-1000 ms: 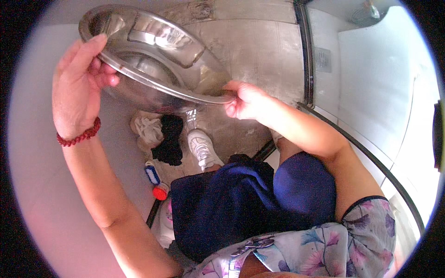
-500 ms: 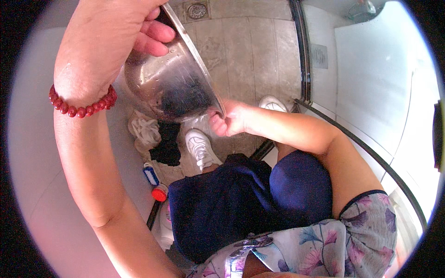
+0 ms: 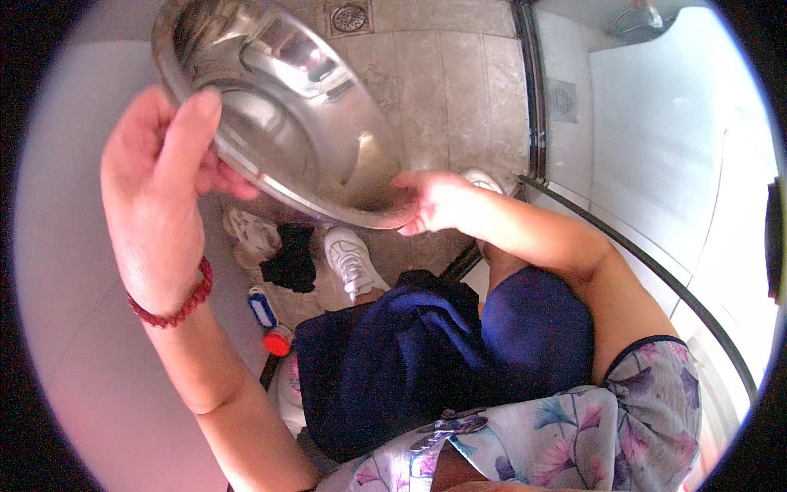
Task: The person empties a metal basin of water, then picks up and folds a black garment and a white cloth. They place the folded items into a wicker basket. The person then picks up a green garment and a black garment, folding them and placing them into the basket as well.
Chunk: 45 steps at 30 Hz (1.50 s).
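Above the tiled floor (image 3: 484, 98), a wide steel basin (image 3: 295, 123) hangs tilted in the person's grip, glossy inside, bright reflections along its wall. The left hand (image 3: 161, 180) pinches its near rim, thumb inside, fingers outside; the fingers of the right hand (image 3: 438, 201) pinch the rim's right end. At the floor's left edge are a black cloth (image 3: 291, 266), a pale cloth (image 3: 252, 234) and a small red-topped item (image 3: 277, 341).
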Each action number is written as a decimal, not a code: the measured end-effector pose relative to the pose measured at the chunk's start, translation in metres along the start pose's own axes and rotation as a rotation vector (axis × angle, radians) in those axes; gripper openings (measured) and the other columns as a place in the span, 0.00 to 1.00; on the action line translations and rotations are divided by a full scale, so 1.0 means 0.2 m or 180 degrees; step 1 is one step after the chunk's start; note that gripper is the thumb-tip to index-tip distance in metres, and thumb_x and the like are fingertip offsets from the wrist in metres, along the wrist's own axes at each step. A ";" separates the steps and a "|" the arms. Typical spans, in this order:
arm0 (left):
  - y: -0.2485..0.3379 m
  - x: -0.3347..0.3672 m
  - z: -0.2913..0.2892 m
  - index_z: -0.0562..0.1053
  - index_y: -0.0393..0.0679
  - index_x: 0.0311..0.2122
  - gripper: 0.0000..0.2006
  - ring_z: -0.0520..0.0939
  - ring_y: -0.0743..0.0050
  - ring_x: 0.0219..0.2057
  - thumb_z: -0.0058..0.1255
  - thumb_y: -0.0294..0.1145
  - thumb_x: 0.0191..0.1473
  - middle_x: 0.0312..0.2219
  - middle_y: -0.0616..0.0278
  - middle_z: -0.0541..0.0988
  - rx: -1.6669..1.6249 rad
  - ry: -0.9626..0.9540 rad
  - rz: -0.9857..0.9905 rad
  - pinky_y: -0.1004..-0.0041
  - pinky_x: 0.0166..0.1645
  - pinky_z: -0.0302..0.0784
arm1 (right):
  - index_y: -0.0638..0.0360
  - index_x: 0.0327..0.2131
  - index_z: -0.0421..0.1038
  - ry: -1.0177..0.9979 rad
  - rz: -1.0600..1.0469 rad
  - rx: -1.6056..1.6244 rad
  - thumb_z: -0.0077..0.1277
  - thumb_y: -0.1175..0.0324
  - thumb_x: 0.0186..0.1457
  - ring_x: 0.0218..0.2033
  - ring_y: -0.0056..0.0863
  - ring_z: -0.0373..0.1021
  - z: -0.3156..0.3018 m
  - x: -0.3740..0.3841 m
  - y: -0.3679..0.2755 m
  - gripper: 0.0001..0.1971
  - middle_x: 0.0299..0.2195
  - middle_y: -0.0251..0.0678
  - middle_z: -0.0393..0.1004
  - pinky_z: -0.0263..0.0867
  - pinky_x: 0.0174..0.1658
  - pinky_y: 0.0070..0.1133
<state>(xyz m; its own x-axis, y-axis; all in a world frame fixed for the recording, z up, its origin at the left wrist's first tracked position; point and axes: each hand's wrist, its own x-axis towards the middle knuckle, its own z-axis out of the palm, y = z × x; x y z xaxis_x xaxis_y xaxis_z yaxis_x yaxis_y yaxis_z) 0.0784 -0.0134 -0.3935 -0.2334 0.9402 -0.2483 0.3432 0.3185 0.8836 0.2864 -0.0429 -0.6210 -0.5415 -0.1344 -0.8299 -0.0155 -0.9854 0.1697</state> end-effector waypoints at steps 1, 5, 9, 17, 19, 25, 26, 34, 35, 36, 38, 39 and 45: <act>-0.06 -0.04 -0.01 0.67 0.40 0.26 0.09 0.74 0.81 0.19 0.47 0.33 0.54 0.20 0.65 0.73 -0.0313 0.0059 0.0050 0.80 0.22 0.73 | 0.62 0.41 0.59 -0.0052 -0.0099 0.0131 0.39 0.59 0.56 0.25 0.47 0.70 -0.03 0.00 -0.04 0.16 0.32 0.49 0.70 0.70 0.35 0.43; -0.29 -0.17 -0.01 0.68 0.39 0.33 0.06 0.78 0.77 0.26 0.46 0.30 0.54 0.28 0.61 0.76 -0.1098 0.0361 -0.0127 0.76 0.29 0.78 | 0.65 0.36 0.62 0.0670 -0.1412 0.0687 0.45 0.72 0.51 0.23 0.40 0.68 -0.12 -0.06 -0.12 0.10 0.31 0.43 0.69 0.70 0.35 0.41; -0.60 -0.25 0.04 0.68 0.39 0.36 0.06 0.79 0.72 0.29 0.45 0.30 0.54 0.32 0.59 0.76 -0.1936 0.0081 -0.0327 0.70 0.34 0.79 | 0.64 0.30 0.64 0.1198 -0.2276 -0.0120 0.47 0.76 0.47 0.26 0.31 0.67 -0.36 -0.12 -0.19 0.05 0.29 0.40 0.69 0.69 0.34 0.30; -0.89 -0.35 0.23 0.66 0.39 0.38 0.06 0.79 0.69 0.31 0.42 0.29 0.56 0.32 0.57 0.76 -0.2794 0.0171 -0.0787 0.68 0.35 0.79 | 0.64 0.36 0.59 0.1444 -0.2916 0.0279 0.47 0.80 0.48 0.30 0.28 0.69 -0.34 -0.18 -0.16 0.11 0.30 0.38 0.68 0.69 0.35 0.24; -0.95 -0.36 0.24 0.66 0.39 0.38 0.07 0.79 0.68 0.32 0.42 0.30 0.56 0.33 0.57 0.75 -0.2856 0.0191 -0.0843 0.67 0.35 0.79 | 0.65 0.36 0.60 0.1511 -0.2957 0.0140 0.47 0.80 0.48 0.31 0.27 0.69 -0.37 -0.15 -0.17 0.11 0.30 0.38 0.69 0.69 0.35 0.24; -1.13 -0.41 0.32 0.65 0.38 0.39 0.07 0.78 0.71 0.31 0.41 0.29 0.56 0.33 0.58 0.75 -0.2485 0.0537 -0.1361 0.71 0.33 0.79 | 0.64 0.34 0.64 0.1534 -0.3188 -0.0394 0.47 0.79 0.49 0.30 0.28 0.69 -0.41 -0.09 -0.19 0.07 0.29 0.37 0.71 0.67 0.32 0.23; -1.17 -0.43 0.34 0.65 0.37 0.39 0.08 0.78 0.71 0.31 0.41 0.28 0.56 0.33 0.58 0.75 -0.2346 0.0632 -0.1499 0.72 0.32 0.79 | 0.64 0.35 0.65 0.1634 -0.3207 -0.0537 0.47 0.78 0.49 0.29 0.28 0.69 -0.40 -0.09 -0.19 0.07 0.29 0.37 0.71 0.67 0.32 0.24; -1.34 -0.48 0.50 0.64 0.34 0.41 0.09 0.79 0.64 0.30 0.40 0.26 0.56 0.33 0.53 0.74 -0.2574 0.0342 -0.1936 0.71 0.32 0.81 | 0.66 0.36 0.65 0.2042 -0.3283 -0.0664 0.47 0.75 0.49 0.29 0.29 0.67 -0.49 -0.03 -0.21 0.09 0.30 0.37 0.71 0.65 0.32 0.26; -1.36 -0.48 0.49 0.65 0.34 0.40 0.09 0.79 0.64 0.29 0.41 0.26 0.56 0.32 0.53 0.74 -0.2543 0.0258 -0.1987 0.71 0.32 0.81 | 0.67 0.36 0.65 0.2171 -0.3194 -0.0757 0.48 0.75 0.49 0.29 0.29 0.67 -0.49 -0.05 -0.22 0.09 0.30 0.38 0.71 0.65 0.32 0.26; -1.38 -0.49 0.48 0.65 0.34 0.39 0.08 0.79 0.65 0.28 0.41 0.27 0.56 0.31 0.53 0.74 -0.2509 0.0177 -0.2034 0.71 0.32 0.81 | 0.67 0.35 0.65 0.2293 -0.3108 -0.0850 0.48 0.74 0.49 0.29 0.29 0.67 -0.47 -0.07 -0.23 0.10 0.30 0.38 0.71 0.65 0.32 0.26; -1.39 -0.51 0.45 0.66 0.35 0.35 0.06 0.78 0.68 0.24 0.43 0.26 0.55 0.25 0.56 0.74 -0.2380 0.0211 -0.1972 0.72 0.29 0.79 | 0.67 0.35 0.64 0.2127 -0.3504 -0.0974 0.49 0.75 0.47 0.30 0.29 0.67 -0.46 -0.09 -0.26 0.10 0.29 0.38 0.70 0.64 0.35 0.24; -1.39 -0.53 0.43 0.67 0.35 0.34 0.05 0.78 0.69 0.23 0.43 0.26 0.54 0.24 0.57 0.73 -0.2205 0.0230 -0.1888 0.73 0.27 0.79 | 0.68 0.37 0.64 0.2450 -0.3956 -0.1216 0.48 0.75 0.48 0.31 0.30 0.67 -0.48 -0.07 -0.28 0.11 0.29 0.39 0.70 0.64 0.37 0.24; -1.46 -0.74 0.27 0.69 0.39 0.28 0.01 0.74 0.79 0.18 0.46 0.23 0.51 0.17 0.65 0.72 -0.0050 0.1360 -0.0608 0.78 0.23 0.69 | 0.67 0.40 0.66 0.2457 -0.5470 -0.4409 0.44 0.79 0.49 0.36 0.32 0.68 -0.05 -0.17 -0.24 0.13 0.32 0.39 0.71 0.62 0.45 0.23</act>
<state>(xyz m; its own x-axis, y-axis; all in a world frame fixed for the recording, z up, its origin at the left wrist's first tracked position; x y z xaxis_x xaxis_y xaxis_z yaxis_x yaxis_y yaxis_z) 0.0611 -0.2384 -0.6367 -0.6461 0.7296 -0.2243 0.2445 0.4762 0.8446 0.3142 0.0081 -0.6061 -0.3531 0.9134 0.2027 0.6047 0.3881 -0.6955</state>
